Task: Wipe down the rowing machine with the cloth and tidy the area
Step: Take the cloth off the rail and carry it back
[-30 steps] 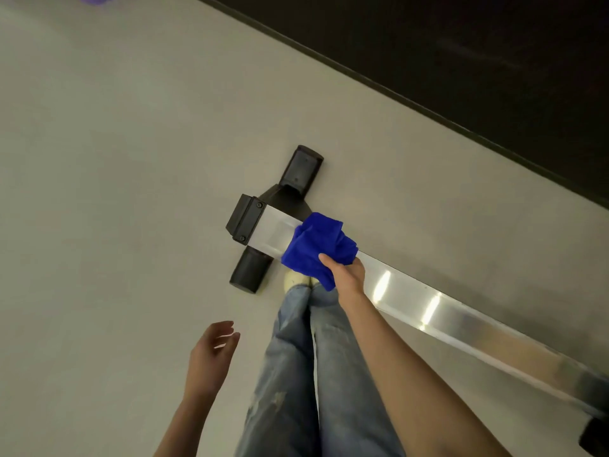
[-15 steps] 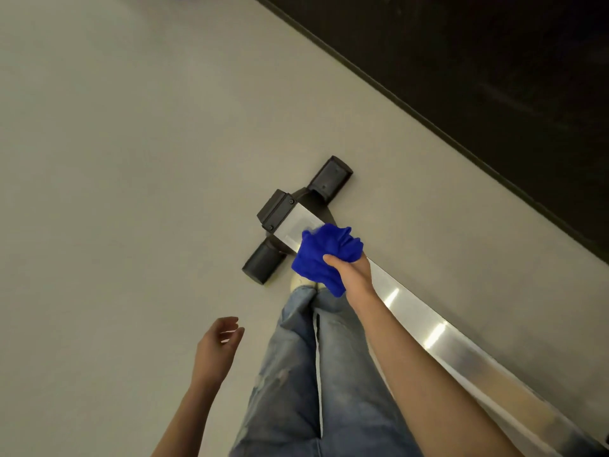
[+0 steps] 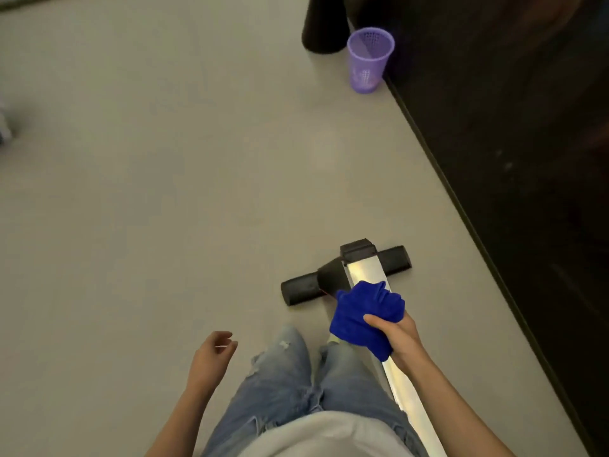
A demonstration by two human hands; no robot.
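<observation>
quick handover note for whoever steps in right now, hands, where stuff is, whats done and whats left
Right hand: closed on the bunched blue cloth, pressing it onto the silver rail of the rowing machine, close to its black floor foot.
Left hand: empty, loosely open, hanging over the floor.
Purple mesh basket: upright on the floor by the dark wall.
Done: cannot tell how much of the rail is wiped.
Left: the rail's end and foot, probably the rest of the machine out of view, then tidying.

Right hand (image 3: pixel 397 338) clenched around cloth (image 3: pixel 364 316); left hand (image 3: pixel 211 356) loosely curled, seemingly empty.
</observation>
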